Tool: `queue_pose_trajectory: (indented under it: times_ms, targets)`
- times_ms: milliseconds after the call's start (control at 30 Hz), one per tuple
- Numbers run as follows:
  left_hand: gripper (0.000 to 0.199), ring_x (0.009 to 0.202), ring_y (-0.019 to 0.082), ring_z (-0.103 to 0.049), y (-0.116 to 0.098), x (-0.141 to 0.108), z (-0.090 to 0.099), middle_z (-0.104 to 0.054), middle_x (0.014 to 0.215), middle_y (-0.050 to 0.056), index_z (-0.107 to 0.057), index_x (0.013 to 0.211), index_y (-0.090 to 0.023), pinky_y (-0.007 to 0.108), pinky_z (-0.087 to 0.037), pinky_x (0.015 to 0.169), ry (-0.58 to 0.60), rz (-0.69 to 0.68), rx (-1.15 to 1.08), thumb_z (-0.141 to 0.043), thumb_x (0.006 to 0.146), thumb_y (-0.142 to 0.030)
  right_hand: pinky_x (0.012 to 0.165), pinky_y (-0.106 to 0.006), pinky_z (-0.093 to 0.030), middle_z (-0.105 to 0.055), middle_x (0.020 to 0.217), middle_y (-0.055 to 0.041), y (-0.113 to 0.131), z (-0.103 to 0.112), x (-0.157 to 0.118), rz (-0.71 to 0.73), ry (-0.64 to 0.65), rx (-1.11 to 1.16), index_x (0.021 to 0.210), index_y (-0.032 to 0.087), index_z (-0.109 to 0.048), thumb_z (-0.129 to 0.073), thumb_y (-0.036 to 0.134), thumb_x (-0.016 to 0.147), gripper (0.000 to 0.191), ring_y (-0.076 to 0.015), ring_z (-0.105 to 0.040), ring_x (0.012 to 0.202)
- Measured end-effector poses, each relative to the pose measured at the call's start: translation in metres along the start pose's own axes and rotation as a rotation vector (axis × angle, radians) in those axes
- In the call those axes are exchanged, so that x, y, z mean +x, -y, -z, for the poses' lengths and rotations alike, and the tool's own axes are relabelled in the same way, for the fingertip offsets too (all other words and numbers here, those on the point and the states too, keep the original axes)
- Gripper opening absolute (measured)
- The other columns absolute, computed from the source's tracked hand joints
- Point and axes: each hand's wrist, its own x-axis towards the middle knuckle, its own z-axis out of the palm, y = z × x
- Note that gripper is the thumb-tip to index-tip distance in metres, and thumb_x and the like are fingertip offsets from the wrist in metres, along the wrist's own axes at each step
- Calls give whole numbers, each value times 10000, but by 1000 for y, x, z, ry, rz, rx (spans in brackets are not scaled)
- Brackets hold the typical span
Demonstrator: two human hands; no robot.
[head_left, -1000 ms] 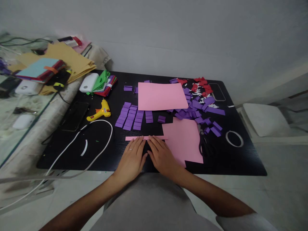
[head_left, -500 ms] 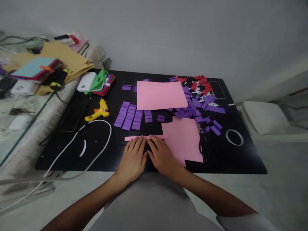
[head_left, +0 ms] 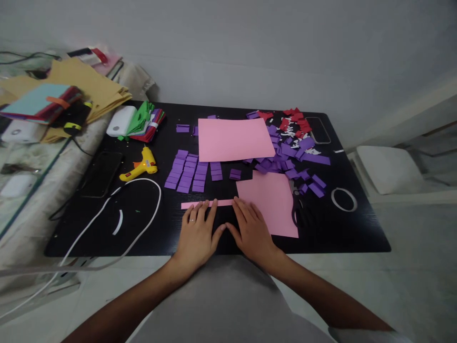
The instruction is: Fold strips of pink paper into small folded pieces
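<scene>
A narrow pink paper strip (head_left: 224, 203) lies crosswise near the front of the black table. My left hand (head_left: 197, 227) rests flat on its left part, fingers spread, a ring on one finger. On the strip's right end are the fingertips of my right hand (head_left: 253, 229), also laid flat with the thumb apart. The two thumb tips nearly meet below the strip. Beside and partly under my right hand is a cut pink sheet (head_left: 276, 205). Scissors (head_left: 295, 200) lie along that sheet's right edge, their handles hard to see against the black surface.
Behind stand a pink sheet (head_left: 233, 140), rows of folded purple paper pieces (head_left: 185, 174) and a heap of purple pieces (head_left: 282, 157). At left are a yellow glue gun (head_left: 143, 164), a white cable (head_left: 157, 205) and a phone (head_left: 102, 174). A tape ring (head_left: 343, 199) lies right.
My right hand has slid right along the strip, away from my left hand, uncovering its middle. My left fingers have spread wider. The whole view has shifted slightly.
</scene>
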Motion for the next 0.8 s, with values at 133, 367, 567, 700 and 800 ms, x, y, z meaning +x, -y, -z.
queue_pose_trajectory:
  times_ms: [133,367,567,700,800]
  targets:
    - [630,1323,378,-561,4,-2,0,-617,1443,225,-482,1550,-110,561,-371,1145,-2,-9,3,-463,1045,-488,1219,-614,-392,-505,1591,-201,3,1,2,-17,3,-1,1569,109,-442,-472,395,1069,577,-349,-493,1471]
    - [639,1325,379,-573,18,-14,3,-624,1438,226,-465,1552,-90,595,-277,1199,-21,32,-5,-459,1049,-484,1208,-612,-401,-520,1576,-209,4,1,2,-21,-20,-11,1553,101,-465,-487,416,1066,581,-359,-517,1444]
    - [661,1382,412,-525,37,-27,7,-626,1445,211,-444,1570,-111,618,-239,1225,-53,101,3,-464,1034,-498,1190,-618,-415,-513,1578,-218,4,0,2,-14,-28,-11,1564,100,-448,-485,398,1065,583,-368,-519,1437]
    - [654,1382,434,-509,45,-32,9,-622,1454,195,-451,1568,-122,630,-255,1219,-70,146,18,-468,1027,-489,1182,-618,-422,-518,1570,-224,4,-1,2,-16,-35,-14,1565,108,-441,-492,401,1062,584,-371,-521,1433]
    - [654,1383,438,-501,47,-34,8,-614,1463,198,-450,1565,-107,627,-262,1217,-68,143,18,-468,1027,-478,1185,-623,-418,-509,1562,-258,8,2,3,-33,-18,-23,1524,48,-472,-518,403,1048,595,-390,-511,1430]
